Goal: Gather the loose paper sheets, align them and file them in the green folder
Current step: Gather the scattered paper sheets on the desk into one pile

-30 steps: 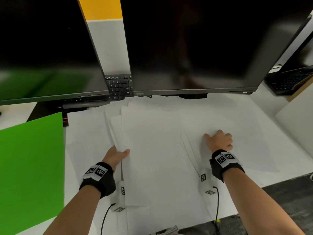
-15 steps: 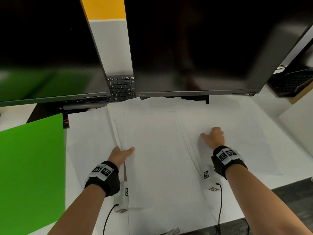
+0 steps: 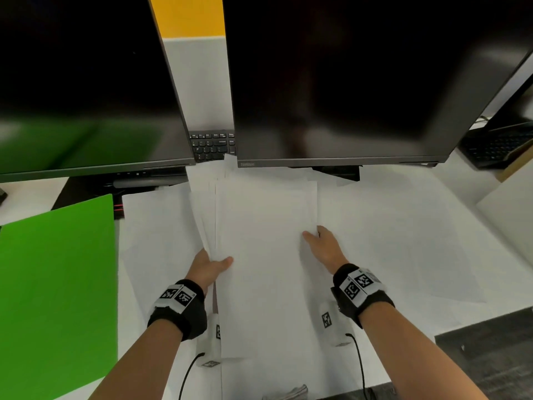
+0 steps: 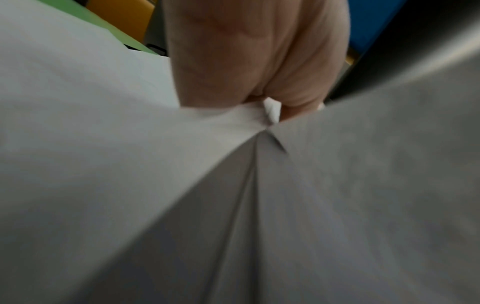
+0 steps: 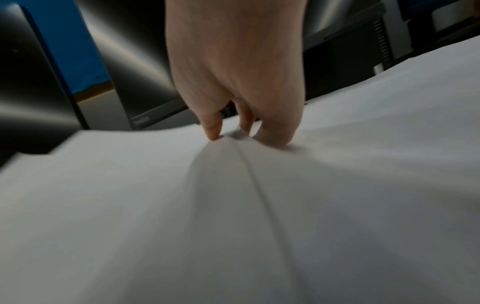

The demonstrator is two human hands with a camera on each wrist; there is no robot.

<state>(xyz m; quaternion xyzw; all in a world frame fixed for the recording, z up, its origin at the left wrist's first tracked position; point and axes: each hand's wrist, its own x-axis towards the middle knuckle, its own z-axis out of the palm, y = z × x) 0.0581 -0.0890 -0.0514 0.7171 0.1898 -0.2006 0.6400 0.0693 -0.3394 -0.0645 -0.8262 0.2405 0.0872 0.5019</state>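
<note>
A pile of white paper sheets (image 3: 265,255) lies in the middle of the white desk, its far ends fanned out unevenly. My left hand (image 3: 216,262) grips the pile's left edge, thumb on top and fingers underneath. In the left wrist view the left hand (image 4: 270,115) pinches the sheets (image 4: 130,185). My right hand (image 3: 313,233) holds the pile's right edge. Seen from the right wrist, the right hand (image 5: 231,135) pinches a raised fold of paper (image 5: 182,205). The green folder (image 3: 57,298) lies flat at the left. More loose sheets lie to the left (image 3: 155,226) and to the right (image 3: 403,241).
Two dark monitors (image 3: 346,82) stand over the far side of the desk, with a keyboard (image 3: 212,145) between and behind them. Another keyboard (image 3: 496,145) and a cardboard edge sit at the far right. The desk's front edge (image 3: 461,327) meets dark floor at the lower right.
My right hand has slid left, drawing the right-hand sheets over onto the middle pile. The left hand has kept its hold on the pile's left edge.
</note>
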